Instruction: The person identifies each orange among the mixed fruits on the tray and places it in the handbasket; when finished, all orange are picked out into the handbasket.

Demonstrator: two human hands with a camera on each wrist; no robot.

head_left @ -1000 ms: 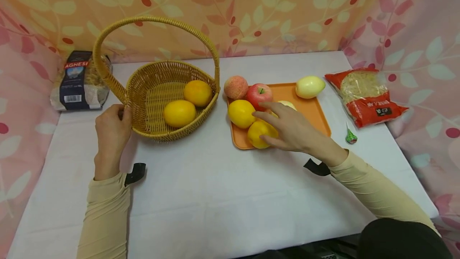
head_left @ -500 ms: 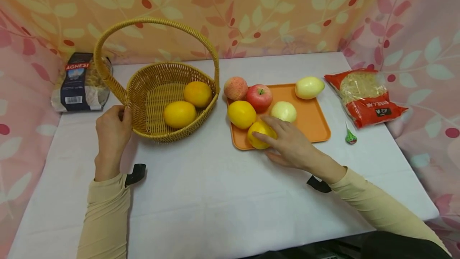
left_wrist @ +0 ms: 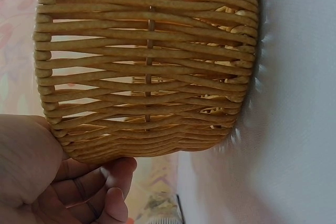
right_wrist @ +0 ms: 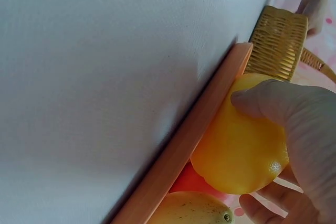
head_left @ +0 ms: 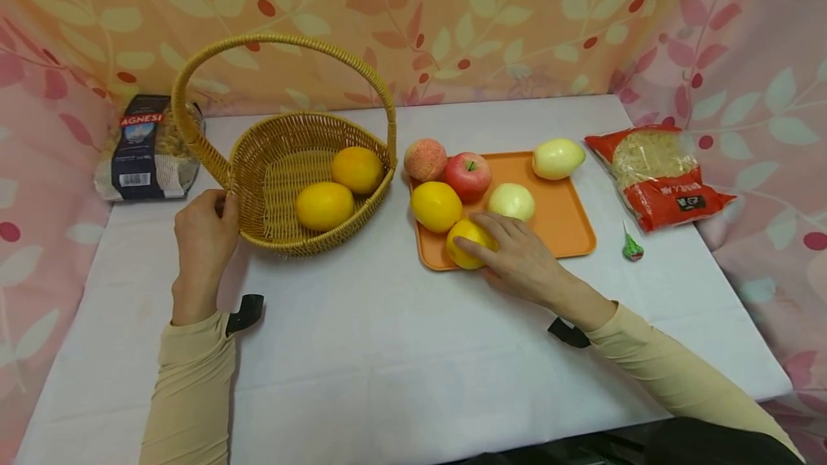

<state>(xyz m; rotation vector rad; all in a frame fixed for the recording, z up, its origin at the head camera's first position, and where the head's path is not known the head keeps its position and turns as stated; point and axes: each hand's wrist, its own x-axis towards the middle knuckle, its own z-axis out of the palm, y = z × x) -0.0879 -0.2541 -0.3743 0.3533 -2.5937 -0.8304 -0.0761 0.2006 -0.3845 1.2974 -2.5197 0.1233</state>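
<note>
My left hand [head_left: 205, 242] pinches the left rim of a wicker basket [head_left: 261, 153] with a tall arched handle. Two yellow-orange fruits [head_left: 324, 207] lie inside its right half. On the orange tray [head_left: 568, 224], my right hand [head_left: 522, 260] holds a yellow lemon [right_wrist: 241, 145] at the front left corner, thumb on one side and fingers round the other. Another yellow lemon [head_left: 436, 207] sits just behind it. A red apple [head_left: 467, 176], a peach [head_left: 425, 159] and a pale round fruit [head_left: 511, 202] are close by. The left fingertips show below the weave in the left wrist view.
A pale yellow fruit [head_left: 558, 158] sits at the tray's back right corner. Farther right lie a red bag of dry food [head_left: 659, 174] and a small green-wrapped lollipop [head_left: 632, 247]. A pasta bag [head_left: 145, 149] stands behind the basket's left side.
My right hand has come down from over the tray and closed round the front lemon, uncovering the pale round fruit. My left hand stays on the basket rim.
</note>
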